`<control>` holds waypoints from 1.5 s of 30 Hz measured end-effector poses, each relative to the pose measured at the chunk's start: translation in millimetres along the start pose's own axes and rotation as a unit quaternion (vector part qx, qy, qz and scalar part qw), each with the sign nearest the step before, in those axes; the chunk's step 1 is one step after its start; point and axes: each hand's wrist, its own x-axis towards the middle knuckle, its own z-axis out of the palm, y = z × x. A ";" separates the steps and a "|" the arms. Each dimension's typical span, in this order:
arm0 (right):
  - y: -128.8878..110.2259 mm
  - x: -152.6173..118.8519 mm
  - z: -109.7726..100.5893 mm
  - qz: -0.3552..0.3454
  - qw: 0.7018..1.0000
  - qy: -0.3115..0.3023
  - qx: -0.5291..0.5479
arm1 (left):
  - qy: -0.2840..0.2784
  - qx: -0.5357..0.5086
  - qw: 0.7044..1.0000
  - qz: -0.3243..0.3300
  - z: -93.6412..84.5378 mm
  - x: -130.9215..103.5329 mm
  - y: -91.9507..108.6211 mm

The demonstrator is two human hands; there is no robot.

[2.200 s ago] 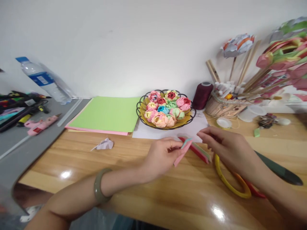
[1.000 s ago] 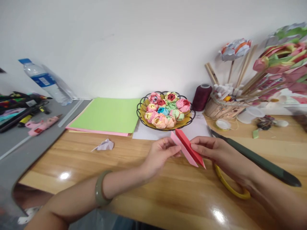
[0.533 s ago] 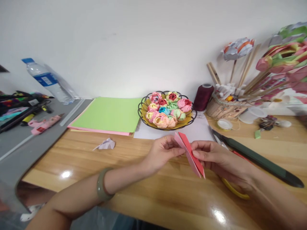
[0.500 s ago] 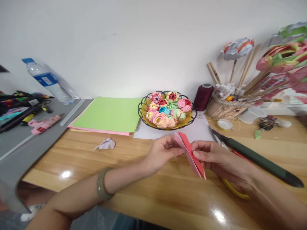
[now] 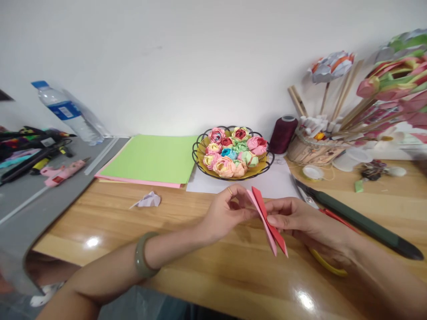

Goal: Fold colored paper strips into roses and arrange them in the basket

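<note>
A folded piece of red and pink paper (image 5: 279, 238) is held above the wooden table, seen nearly edge-on and slanting down to the right. Its red and pink layers spread apart at the upper and lower ends. My left hand (image 5: 228, 215) pinches it from the left, with some fingertips hidden behind the paper. My right hand (image 5: 300, 220) grips the red side, thumb in front, near the middle. Just beyond my hands stands a black-rimmed basket (image 5: 196, 168) of folded paper flowers (image 5: 229, 154).
Green paper sheets (image 5: 150, 158) lie at back left, a crumpled lilac paper (image 5: 149, 199) before them. A pink glue gun (image 5: 63, 172) and water bottle (image 5: 68, 111) are left. Scissors (image 5: 328, 267) and a dark green tool (image 5: 363, 224) lie right, near a maroon thread spool (image 5: 283, 135).
The folded paper has shifted slightly right and down and turned, its pink and red layers opening a little more at the lower end. Both hands keep their hold.
</note>
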 end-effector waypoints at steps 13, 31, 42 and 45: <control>20.8 4.7 2.3 -0.270 0.650 0.192 -0.685 | -0.063 0.585 0.772 0.240 -16.8 -5.4 0.3; 25.9 14.4 -1.3 -0.260 0.541 0.223 -0.768 | -0.091 0.602 0.777 0.160 -26.9 7.0 -9.4; 22.8 7.8 -1.1 -0.299 0.525 0.201 -0.771 | -0.128 0.535 0.821 0.155 -32.7 12.4 -2.3; 27.3 8.2 -1.4 -0.298 0.525 0.210 -0.769 | -0.147 0.522 0.826 0.154 -34.4 13.9 0.1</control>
